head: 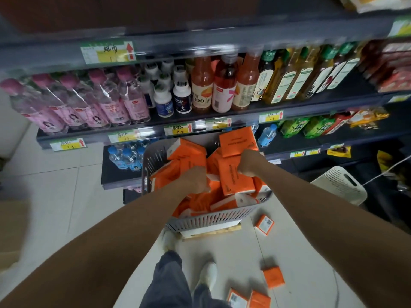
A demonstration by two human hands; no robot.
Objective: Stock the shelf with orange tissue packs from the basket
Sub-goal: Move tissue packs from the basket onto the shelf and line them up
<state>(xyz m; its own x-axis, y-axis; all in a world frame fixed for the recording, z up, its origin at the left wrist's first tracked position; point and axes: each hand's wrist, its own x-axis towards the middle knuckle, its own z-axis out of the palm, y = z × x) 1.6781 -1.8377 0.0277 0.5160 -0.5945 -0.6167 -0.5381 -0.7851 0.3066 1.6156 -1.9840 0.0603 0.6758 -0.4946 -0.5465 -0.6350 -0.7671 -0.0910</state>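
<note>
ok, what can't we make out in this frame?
All head view:
Left hand: fingertips buried among the orange tissue packs in the basket; grip unclear.
Price tags: motion-blurred, unreadable.
Floor packs: cut off by the bottom edge.
Top shelf goods: cut off by the top edge.

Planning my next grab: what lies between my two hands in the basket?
Head view: only orange tissue packs lie between the left hand and the right hand, inside the grey basket.
</note>
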